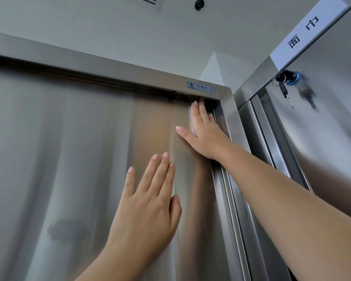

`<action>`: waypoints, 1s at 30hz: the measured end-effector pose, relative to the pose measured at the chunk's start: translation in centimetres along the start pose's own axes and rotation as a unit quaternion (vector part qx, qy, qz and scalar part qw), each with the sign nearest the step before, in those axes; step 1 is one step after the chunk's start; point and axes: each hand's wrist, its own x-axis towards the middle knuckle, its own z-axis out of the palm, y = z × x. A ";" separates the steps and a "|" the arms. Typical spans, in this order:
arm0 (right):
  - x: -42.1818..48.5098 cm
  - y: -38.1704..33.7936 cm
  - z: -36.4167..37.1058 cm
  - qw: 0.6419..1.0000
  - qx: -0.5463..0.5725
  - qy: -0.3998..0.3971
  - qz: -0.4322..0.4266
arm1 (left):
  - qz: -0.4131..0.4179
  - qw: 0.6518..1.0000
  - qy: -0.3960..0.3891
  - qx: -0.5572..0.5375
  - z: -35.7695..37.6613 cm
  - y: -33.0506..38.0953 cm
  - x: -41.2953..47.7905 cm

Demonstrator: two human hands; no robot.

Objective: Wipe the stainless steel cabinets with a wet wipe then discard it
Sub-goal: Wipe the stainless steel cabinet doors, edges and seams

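Wet wipe (192,122): upper centre-right of frame, flattened against the cabinet door (69,149) at its top right corner. Only a white edge shows beneath the right hand (205,136). That hand lies open, fingers straight, pressing rather than gripping. Left hand (148,201), lower centre, is also open and flat at the door; contact uncertain.

Risks, as judged:
- The unheld wipe may slip and drop.
- Fingertips sit at the frame (227,110) gap and could be nipped if the door slides.
- A bare palm may leave fresh prints.

The left hand (148,201) and the right hand (205,134) are seen bare, as are the left forearm (109,260) and the right forearm (282,189). The nails (166,155) are cut short and, though blurred, seemingly plain.
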 end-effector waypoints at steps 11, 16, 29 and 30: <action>-11.1 -0.8 2.0 0.994 -0.074 -0.059 -0.047 | -0.005 1.000 -0.030 0.005 -0.4 0.2 0.0; -9.5 -0.9 1.1 0.986 -0.150 -0.058 -0.042 | -0.003 0.999 -0.033 0.002 -0.4 0.1 0.1; -14.7 -1.4 2.1 0.984 -0.129 -0.115 -0.046 | -0.005 0.998 -0.057 0.007 -0.6 0.2 0.0; -13.9 -1.4 1.9 0.985 -0.124 -0.110 -0.041 | -0.005 0.998 -0.057 0.005 -0.6 0.2 0.0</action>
